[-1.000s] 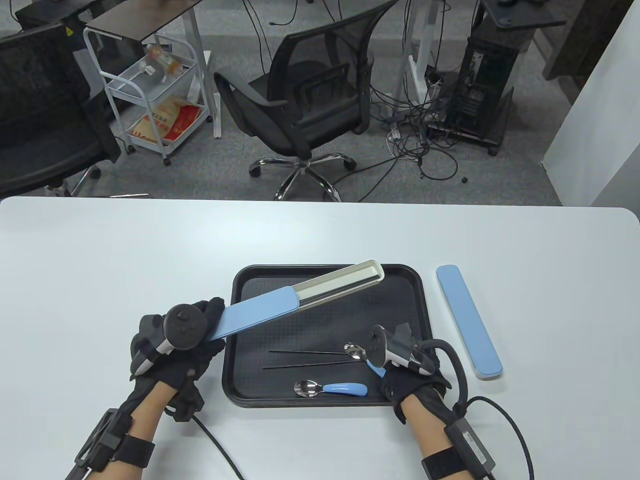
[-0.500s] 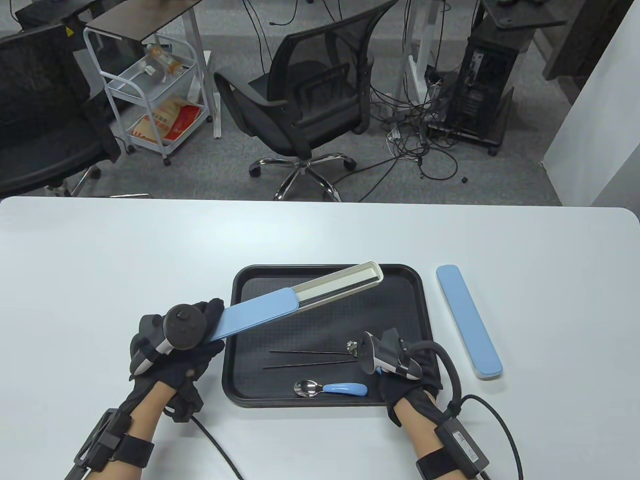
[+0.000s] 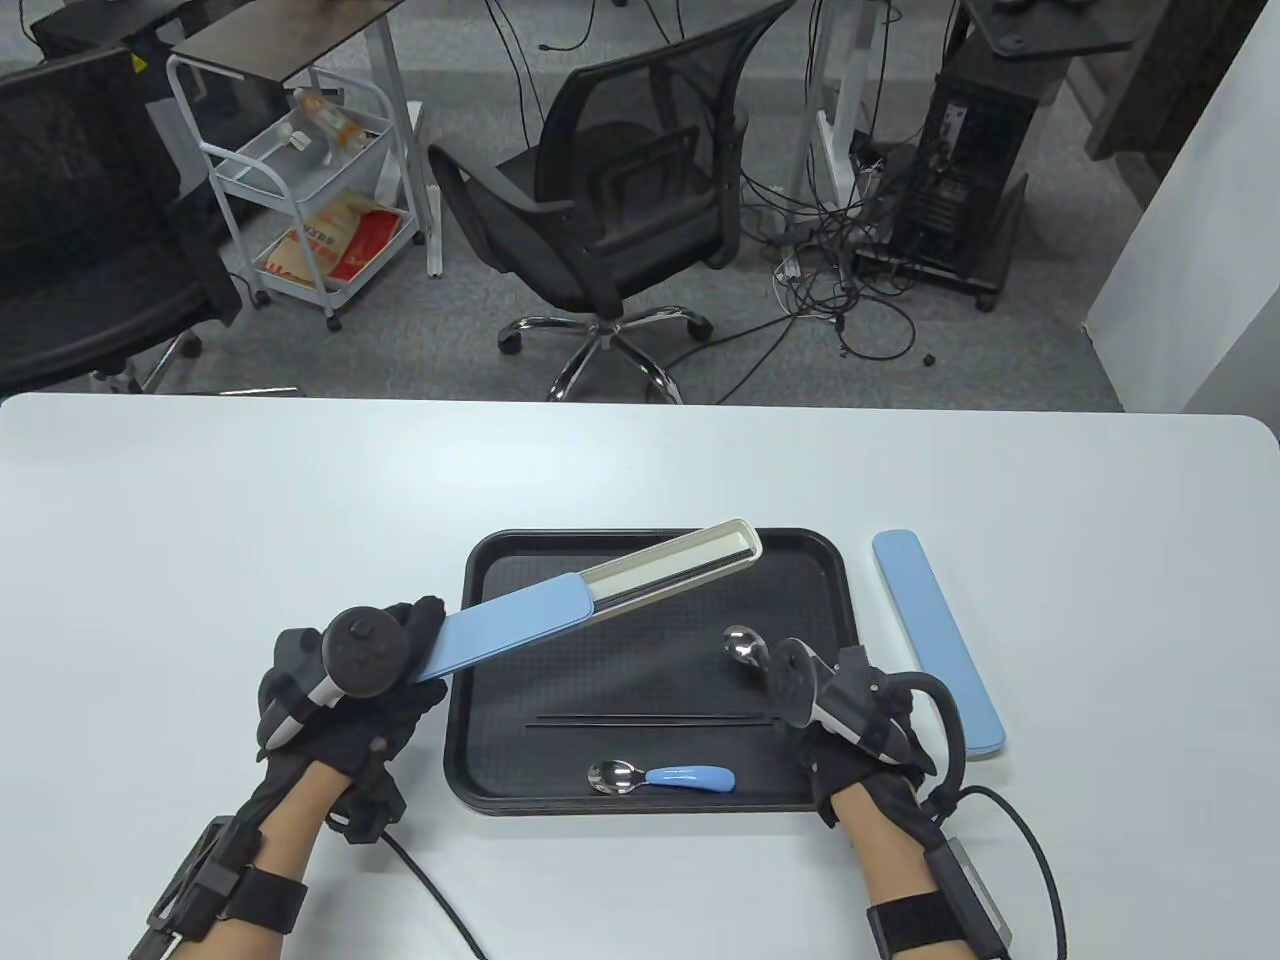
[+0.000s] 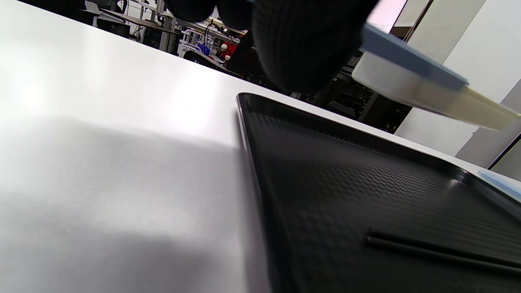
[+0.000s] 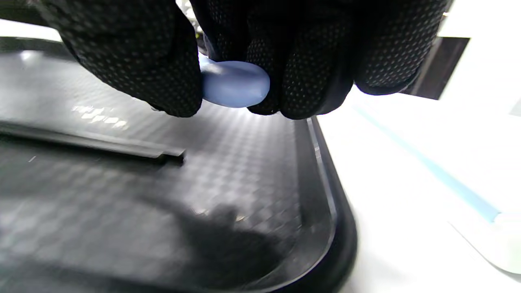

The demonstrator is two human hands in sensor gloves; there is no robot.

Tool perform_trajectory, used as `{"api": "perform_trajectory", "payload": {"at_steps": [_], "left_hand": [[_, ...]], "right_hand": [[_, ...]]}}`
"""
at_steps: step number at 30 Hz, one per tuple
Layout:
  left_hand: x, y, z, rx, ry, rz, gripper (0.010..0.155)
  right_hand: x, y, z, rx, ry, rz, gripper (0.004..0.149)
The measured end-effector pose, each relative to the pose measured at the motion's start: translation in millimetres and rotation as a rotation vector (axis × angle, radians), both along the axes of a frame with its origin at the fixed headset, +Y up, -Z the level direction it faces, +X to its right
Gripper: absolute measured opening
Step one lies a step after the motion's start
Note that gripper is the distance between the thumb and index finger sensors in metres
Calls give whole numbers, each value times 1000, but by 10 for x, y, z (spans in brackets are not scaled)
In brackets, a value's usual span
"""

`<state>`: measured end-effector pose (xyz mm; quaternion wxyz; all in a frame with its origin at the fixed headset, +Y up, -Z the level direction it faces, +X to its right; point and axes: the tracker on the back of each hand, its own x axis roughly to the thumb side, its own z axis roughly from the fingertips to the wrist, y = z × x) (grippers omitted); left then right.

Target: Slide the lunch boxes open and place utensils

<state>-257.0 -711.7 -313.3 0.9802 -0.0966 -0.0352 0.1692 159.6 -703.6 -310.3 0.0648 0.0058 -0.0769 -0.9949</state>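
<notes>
The left hand [image 3: 345, 690] grips one open lunch box [image 3: 600, 590]; the right hand [image 3: 850, 730] pinches one of two spoons [image 3: 745, 645]; a second box [image 3: 935, 640] lies at right.

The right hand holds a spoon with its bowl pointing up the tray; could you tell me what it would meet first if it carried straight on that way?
Probably the opened box held by the left hand. The right hand aims the spoon toward it over bare tray; height is unclear.
</notes>
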Motion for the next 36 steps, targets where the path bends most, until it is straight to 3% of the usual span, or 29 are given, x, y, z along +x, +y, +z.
{"api": "perform_trajectory", "payload": {"at_steps": [10,16,27,36], "left_hand": [[8,8,-1,13,-22,1,83],[49,-9,4,11,-54,-19,83],[230,1,54,35,-164,-98,83],[341,-3,91,52,-218,-154,83]], "right_hand": [[538,135,-2,110,-173,-128,55],[669,197,27,195,-214,-161,55],[386,303,96,374,-44,-105,53],[-20,233,133,357,134,48,53]]}}
